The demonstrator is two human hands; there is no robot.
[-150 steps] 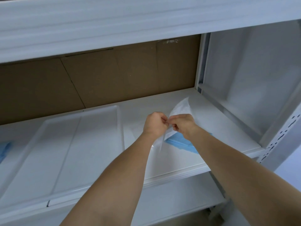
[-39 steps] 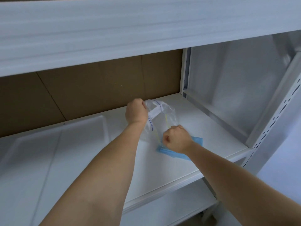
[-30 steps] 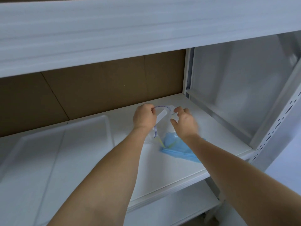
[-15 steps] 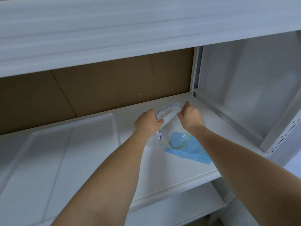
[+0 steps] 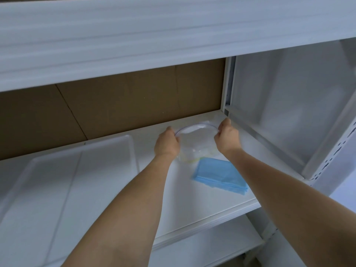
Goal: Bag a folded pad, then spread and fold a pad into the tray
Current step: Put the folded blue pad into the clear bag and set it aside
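**Both hands hold the zip bag's mouth wide open above the shelf**

The left hand (image 5: 167,144) and the right hand (image 5: 227,137) each pinch one end of the mouth of a clear zip bag (image 5: 196,143), with curled fingers and thumb closed on the rim. Between them the zip strip bows into a wide oval, so the bag stands open toward the back of the shelf. The bag's body sags down between the wrists, and a yellowish tint shows near its lower edge.

The folded blue pad (image 5: 217,175) lies flat on the white shelf (image 5: 185,205), outside the bag, just in front of its lower edge and beside the right forearm. Neither hand touches it.

The white tray (image 5: 133,151) sits on the same shelf to the left, well apart from the pad. Brown cardboard (image 5: 119,105) lines the back of the shelf bay.
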